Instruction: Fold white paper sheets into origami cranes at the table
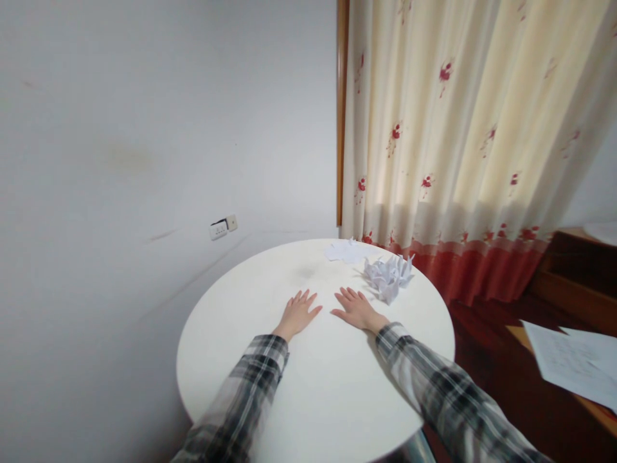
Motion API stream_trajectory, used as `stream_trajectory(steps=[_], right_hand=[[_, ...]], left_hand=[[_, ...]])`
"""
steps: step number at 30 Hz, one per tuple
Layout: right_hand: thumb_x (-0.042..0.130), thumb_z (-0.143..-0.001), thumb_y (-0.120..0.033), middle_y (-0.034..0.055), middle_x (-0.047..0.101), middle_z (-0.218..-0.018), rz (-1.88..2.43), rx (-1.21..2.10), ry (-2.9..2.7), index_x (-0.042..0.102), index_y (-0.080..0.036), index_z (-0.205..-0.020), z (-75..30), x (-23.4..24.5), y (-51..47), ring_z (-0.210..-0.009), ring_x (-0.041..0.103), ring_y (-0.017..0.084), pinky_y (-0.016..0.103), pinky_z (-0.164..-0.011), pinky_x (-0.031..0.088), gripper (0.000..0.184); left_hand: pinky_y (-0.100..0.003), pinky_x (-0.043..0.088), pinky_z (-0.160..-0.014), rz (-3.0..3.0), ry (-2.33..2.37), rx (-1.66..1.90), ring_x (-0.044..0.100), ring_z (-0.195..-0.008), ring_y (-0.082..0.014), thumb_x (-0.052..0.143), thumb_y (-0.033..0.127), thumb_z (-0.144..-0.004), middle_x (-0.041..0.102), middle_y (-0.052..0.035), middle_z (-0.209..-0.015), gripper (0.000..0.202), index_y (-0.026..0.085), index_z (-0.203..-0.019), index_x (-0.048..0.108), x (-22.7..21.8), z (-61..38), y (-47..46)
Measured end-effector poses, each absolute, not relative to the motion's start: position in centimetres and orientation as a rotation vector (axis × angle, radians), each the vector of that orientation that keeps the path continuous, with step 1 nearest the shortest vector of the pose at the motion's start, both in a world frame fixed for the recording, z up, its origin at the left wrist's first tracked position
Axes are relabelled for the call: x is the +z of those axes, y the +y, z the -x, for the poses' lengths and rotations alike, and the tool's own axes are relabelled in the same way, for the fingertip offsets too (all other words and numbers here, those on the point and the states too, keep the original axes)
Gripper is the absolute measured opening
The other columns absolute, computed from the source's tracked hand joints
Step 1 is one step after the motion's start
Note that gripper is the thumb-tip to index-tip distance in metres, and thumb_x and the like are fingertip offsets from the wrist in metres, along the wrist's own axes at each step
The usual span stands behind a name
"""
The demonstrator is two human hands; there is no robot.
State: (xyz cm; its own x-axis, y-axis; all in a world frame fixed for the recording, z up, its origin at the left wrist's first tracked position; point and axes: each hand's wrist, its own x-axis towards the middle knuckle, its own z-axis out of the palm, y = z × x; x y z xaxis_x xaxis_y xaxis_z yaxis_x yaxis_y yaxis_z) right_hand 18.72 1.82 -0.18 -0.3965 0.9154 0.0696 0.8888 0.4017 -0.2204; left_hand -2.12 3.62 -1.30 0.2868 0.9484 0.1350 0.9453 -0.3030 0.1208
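Observation:
Palm down on the round white table (226,334), my left hand (297,314) lies with its fingers spread and nothing in it. My right hand (357,310) rests flat a short way to the right, fingers also apart and empty. A gap of bare tabletop separates the two thumbs. Just beyond my right hand sits a pile of folded white paper pieces (388,275) with pointed tips, perhaps paper cranes. Behind that pile, near the far edge, lie flat white paper sheets (346,251).
A wall with a power socket (218,230) stands close on the left. Beyond the table hangs a cream curtain (424,128) with red flowers. At the right, written papers (569,360) lie on a wooden surface, with an open wooden drawer or shelf (578,270) behind.

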Motion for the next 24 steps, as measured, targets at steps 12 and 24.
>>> stream_trajectory(steps=[12, 24], right_hand=[[0.014, -0.083, -0.066, 0.0114, 0.014, -0.148, 1.638, 0.200, -2.451, 0.023, -0.017, -0.140, -18.34, -0.20, 1.67, -0.136, 0.010, 0.028, 0.047, -0.106, 0.010, 0.076], [0.016, -0.083, -0.066, 0.0065, 0.020, -0.147, 1.546, 0.209, -2.478, 0.026, -0.019, -0.139, -19.23, -0.41, 2.10, -0.135, 0.013, 0.026, 0.044, -0.107, 0.010, 0.074]], left_hand=[[-0.043, 0.017, -0.106, -2.515, 1.848, 0.311, 0.019, -0.134, -0.0254, 0.026, 0.054, -0.086, 0.028, -0.0053, -0.144, 0.057, 0.025, -0.134, 0.036, -1.33, 2.06, 3.55], [-0.042, 0.016, -0.106, -2.498, 1.843, 0.298, 0.019, -0.134, -0.0241, 0.024, 0.055, -0.086, 0.028, -0.0034, -0.145, 0.057, 0.027, -0.134, 0.035, -1.56, 2.13, 3.91]])
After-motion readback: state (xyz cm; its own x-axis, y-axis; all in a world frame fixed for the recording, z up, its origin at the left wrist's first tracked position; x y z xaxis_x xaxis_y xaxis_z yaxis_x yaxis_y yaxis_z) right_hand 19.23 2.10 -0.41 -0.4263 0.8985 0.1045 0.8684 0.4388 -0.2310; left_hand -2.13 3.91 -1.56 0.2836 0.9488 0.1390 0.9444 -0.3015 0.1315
